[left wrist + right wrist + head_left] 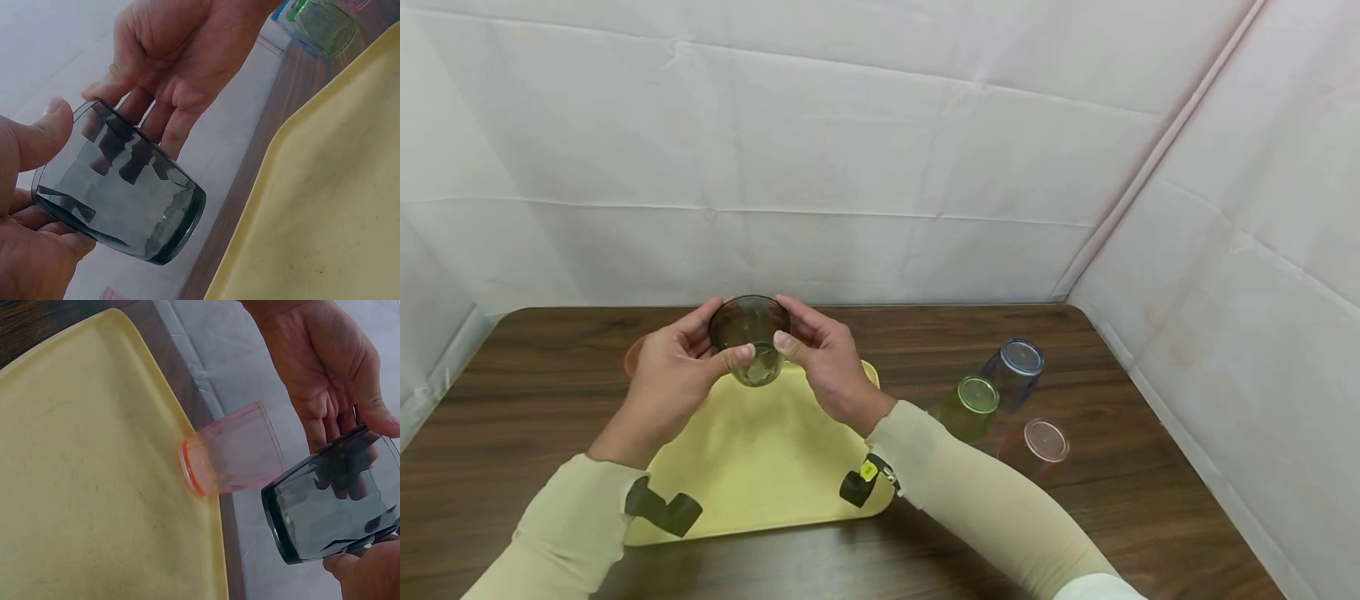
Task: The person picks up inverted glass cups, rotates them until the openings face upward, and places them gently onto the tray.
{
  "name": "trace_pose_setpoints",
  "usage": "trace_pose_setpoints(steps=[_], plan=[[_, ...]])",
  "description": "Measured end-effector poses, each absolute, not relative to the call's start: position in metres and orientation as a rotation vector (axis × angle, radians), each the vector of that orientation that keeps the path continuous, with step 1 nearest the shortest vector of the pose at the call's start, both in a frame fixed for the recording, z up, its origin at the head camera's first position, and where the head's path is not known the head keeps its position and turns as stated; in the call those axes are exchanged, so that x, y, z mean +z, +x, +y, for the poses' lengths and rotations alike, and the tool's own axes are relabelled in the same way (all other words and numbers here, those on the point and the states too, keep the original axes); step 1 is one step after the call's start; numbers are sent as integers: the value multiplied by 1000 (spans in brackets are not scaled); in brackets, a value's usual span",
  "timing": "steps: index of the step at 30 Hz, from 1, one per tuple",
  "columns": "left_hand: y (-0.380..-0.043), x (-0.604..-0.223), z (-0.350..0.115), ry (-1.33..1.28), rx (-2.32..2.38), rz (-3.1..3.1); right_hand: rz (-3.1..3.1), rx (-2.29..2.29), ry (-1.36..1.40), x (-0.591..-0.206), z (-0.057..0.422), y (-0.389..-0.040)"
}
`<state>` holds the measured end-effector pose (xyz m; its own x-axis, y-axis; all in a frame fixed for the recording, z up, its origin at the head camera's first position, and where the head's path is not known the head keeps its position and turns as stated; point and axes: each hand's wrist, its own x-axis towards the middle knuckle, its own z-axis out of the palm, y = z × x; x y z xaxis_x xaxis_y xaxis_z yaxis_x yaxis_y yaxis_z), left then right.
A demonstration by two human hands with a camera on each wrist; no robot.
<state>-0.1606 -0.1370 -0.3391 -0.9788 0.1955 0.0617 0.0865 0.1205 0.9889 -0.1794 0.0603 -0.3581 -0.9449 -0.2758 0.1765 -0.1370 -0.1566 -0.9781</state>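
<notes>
Both hands hold a smoky grey glass [758,367] over the far part of a yellow tray [767,467], its mouth facing up. My left hand [673,367] grips its left side, thumb on the near wall and fingers behind. From the right, my right hand [831,358] grips it the same way, thumb near the rim. The left wrist view shows the grey glass [144,187] between both hands, its thick base clear of the tray. A pink-orange glass [234,450] stands upright at the tray's edge; in the head view my left hand mostly hides it.
To the right of the tray, a blue glass [1013,375], a green glass [972,408] and a pink glass [1037,450] stand upside down on the dark wooden table [1150,500]. White sheeting [850,150] walls off the table's back and sides.
</notes>
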Motion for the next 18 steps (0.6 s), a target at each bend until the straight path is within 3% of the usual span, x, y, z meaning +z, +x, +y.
trace_pose_setpoints(steps=[18], plan=[[-163, -354, -137, 278, 2010, 2329, 2007, -2177, -432, -366, 57, -181]])
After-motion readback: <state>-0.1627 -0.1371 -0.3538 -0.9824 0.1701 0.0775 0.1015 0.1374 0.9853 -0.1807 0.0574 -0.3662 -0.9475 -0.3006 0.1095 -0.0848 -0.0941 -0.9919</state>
